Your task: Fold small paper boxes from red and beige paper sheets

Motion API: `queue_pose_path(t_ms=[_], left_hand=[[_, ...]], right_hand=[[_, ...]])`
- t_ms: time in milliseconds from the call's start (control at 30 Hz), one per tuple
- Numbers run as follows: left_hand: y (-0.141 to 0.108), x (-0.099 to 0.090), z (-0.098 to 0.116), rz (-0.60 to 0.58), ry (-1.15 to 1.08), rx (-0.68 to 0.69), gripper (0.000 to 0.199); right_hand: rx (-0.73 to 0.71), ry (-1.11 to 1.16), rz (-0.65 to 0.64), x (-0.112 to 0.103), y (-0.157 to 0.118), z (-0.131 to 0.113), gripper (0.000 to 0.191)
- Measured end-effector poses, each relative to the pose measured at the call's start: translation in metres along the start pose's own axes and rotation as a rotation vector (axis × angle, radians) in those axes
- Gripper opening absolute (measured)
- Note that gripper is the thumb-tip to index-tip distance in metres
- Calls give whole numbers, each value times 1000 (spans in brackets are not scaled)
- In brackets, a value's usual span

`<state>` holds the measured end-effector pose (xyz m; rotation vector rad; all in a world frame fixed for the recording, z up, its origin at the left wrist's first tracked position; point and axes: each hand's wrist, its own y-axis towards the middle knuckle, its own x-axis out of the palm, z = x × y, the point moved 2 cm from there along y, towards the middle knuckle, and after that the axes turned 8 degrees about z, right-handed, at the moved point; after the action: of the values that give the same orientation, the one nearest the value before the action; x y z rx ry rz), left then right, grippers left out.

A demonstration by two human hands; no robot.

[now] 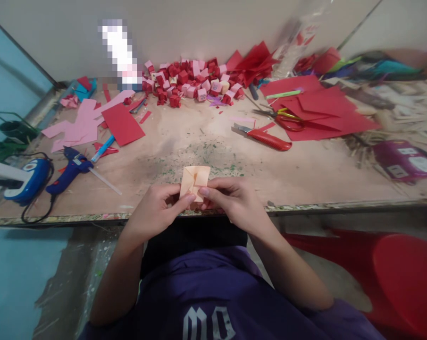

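Observation:
A small folded piece of pale peach paper with crease lines is held over the table's front edge. My left hand pinches its left side, thumb on top and fingers behind. From the other side, my right hand grips the right edge, its thumb laid across the lower right part of the paper. The fingers of both hands are partly hidden behind the paper. On the tabletop beyond lie green crumbs and scraps.
Behind is a pile of small red and pink paper cubes. A utility knife, scissors and red sheets lie right. A blue glue gun, pink paper and a red sheet lie left. A red stool stands below right.

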<state>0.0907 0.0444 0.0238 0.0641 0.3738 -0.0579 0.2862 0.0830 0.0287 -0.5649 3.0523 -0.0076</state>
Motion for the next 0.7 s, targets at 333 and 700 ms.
queue_pose_path(t_ms=[333,700], left_hand=[[0,-2,4,-43,95,53,33],[0,-1,0,-115,70,73,25]], right_hand=[[-47,-89,61,-3,1,1,29],[42,46,93,-1,-1,-7,29]])
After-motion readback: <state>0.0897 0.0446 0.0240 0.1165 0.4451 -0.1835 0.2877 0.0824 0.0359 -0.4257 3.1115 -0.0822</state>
